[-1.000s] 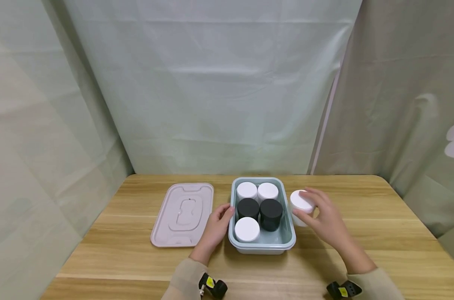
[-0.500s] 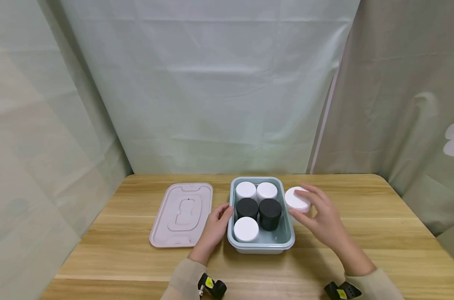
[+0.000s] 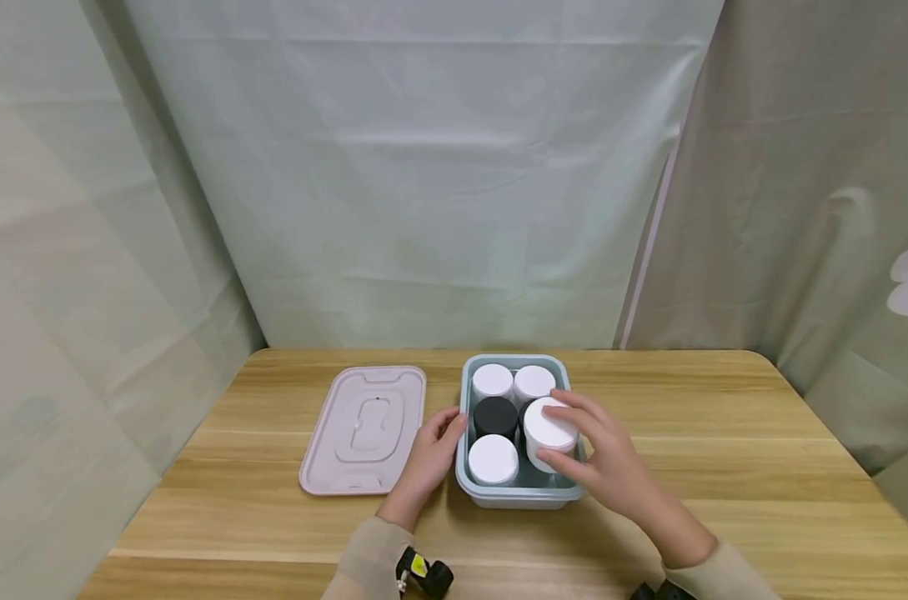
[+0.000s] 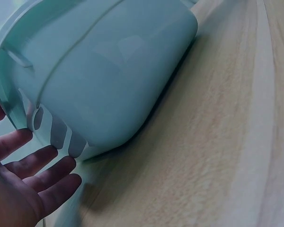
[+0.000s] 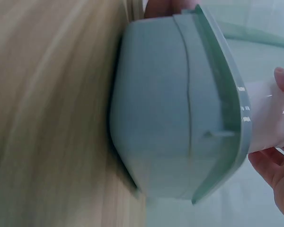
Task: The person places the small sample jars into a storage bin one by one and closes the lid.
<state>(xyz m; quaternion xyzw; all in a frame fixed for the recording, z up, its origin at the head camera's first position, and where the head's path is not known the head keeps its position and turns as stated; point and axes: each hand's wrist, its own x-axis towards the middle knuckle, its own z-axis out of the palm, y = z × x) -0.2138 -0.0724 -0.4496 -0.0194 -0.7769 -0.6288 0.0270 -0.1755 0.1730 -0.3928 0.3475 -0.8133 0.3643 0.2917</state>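
Observation:
My right hand (image 3: 599, 454) holds a white lidded jar (image 3: 549, 437) between thumb and fingers, over the front right part of the blue-green plastic box (image 3: 524, 493). In the right wrist view the white jar (image 5: 270, 111) stands partly above the box rim (image 5: 246, 120). Inside the box are white-lidded jars, one being the front left jar (image 3: 493, 460), and a black jar (image 3: 494, 418). A second black jar is mostly hidden behind the held one. My left hand (image 3: 427, 454) rests at the box's left rim, its spread fingertips (image 4: 68, 163) touching the outer wall.
A pale pinkish lid (image 3: 363, 429) lies flat to the left of the box. Both stand on a wooden table (image 3: 731, 450). Pale curtains (image 3: 438, 183) hang behind it and at the sides.
My right hand has lifted the white jar from the table right of the box and carried it left over the box's front right part. The left hand has stayed at the rim.

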